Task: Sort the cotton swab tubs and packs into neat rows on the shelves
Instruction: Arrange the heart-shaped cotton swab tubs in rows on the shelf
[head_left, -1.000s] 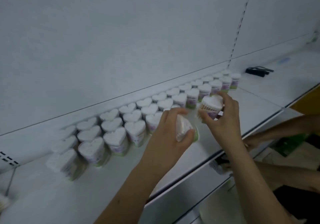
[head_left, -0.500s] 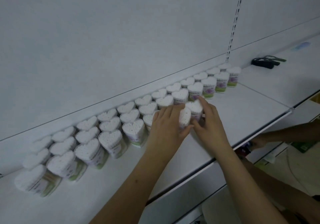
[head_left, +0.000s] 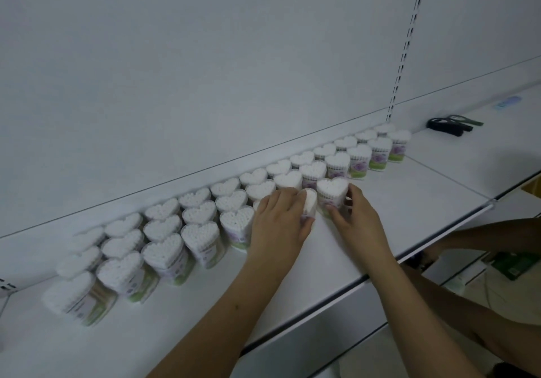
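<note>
Smooth white shelf (head_left: 395,202): left hand (head_left: 279,225) and right hand (head_left: 358,219) each grip heart-shaped swab tubs (head_left: 332,193).

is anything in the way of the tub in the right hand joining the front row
Nothing visible blocks it. The right hand grips a heart-shaped tub standing at the front row's open right end, beside the tub under the left hand. The shelf to its right shows bare.

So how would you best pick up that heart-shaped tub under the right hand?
Probably by its two flat side walls, coming from the front. The heart-shaped tub stands upright with neighbours close behind and beside it, so only its front and right are free. The right hand grips it just so.
</note>
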A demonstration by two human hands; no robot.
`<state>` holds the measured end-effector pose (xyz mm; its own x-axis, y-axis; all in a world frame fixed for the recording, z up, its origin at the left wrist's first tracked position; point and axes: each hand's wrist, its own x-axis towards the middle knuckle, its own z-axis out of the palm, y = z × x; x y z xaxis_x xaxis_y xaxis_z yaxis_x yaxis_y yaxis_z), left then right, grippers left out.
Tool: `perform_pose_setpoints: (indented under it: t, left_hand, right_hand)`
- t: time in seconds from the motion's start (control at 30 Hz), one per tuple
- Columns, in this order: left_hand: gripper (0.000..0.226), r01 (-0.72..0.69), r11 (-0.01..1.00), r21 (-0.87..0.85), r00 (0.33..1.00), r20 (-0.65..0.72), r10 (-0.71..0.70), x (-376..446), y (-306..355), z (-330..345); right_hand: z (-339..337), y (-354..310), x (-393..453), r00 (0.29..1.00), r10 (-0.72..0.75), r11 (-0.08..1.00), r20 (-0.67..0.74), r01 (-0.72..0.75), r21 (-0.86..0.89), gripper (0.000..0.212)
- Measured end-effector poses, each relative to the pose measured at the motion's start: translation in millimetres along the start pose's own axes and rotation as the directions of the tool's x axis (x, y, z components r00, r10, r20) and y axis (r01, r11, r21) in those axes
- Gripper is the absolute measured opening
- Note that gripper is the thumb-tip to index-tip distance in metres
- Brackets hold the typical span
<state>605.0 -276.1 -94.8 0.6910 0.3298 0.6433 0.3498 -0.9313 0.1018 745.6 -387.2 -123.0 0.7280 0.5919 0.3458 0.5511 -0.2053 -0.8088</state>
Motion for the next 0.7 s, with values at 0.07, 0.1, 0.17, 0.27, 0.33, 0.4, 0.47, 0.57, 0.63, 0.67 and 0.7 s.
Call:
perform_pose_setpoints:
  t: [0.07,0.1,0.17,0.27,0.33,0.4,0.47,0.57,0.63,0.67,0.7]
  left_hand:
    - [0.044,0.002,1.0,0.0,1.0,-0.007,-0.002,2,0,1]
    - [0.044,0.001,1.0,0.003,1.0,-0.005,-0.001,3,-1,2]
    - [0.044,0.011,1.0,0.023,1.0,0.009,-0.011,6,-2,3]
    - [0.049,0.041,0.996,0.085,0.998,0.047,-0.045,9,-2,5]
    - [0.05,0.048,0.994,0.098,0.997,0.059,-0.054,12,-2,5]
    - [0.047,0.059,0.994,0.09,0.996,0.062,-0.065,14,-3,4]
    - [0.042,0.066,0.994,0.089,0.996,0.06,-0.071,15,-1,3]
    - [0.041,0.056,0.993,0.099,0.997,0.057,-0.061,16,-1,3]
    - [0.045,0.07,0.996,0.054,0.996,0.044,-0.072,15,-5,1]
    - [0.048,0.088,0.996,0.012,0.996,0.026,-0.089,13,-6,-3]
    - [0.049,0.112,0.993,-0.036,0.994,0.003,-0.112,9,-7,-9]
  right_hand:
    - [0,-1,1,1.0,-0.008,0.999,0.026,0.009,-0.035,0.049]
    - [0,-2,2,0.999,-0.007,0.999,0.039,0.008,-0.048,0.049]
    - [1,-1,5,0.998,0.002,0.997,0.058,0.002,-0.075,0.049]
    - [3,-3,9,0.997,0.01,0.99,0.078,0.001,-0.141,0.051]
    - [3,-6,13,0.995,0.033,0.983,0.096,-0.015,-0.183,0.051]
    - [4,-7,17,0.991,0.043,0.979,0.126,-0.017,-0.203,0.051]
    - [3,-11,21,0.987,0.054,0.977,0.153,-0.02,-0.211,0.049]
    - [-2,-13,26,0.969,0.107,0.969,0.221,-0.052,-0.241,0.054]
    - [-9,-15,28,0.955,0.179,0.945,0.236,-0.101,-0.312,0.074]
    - [-13,-19,27,0.958,0.2,0.937,0.205,-0.126,-0.327,0.078]
    - [-18,-25,26,0.97,0.189,0.938,0.152,-0.132,-0.321,0.075]
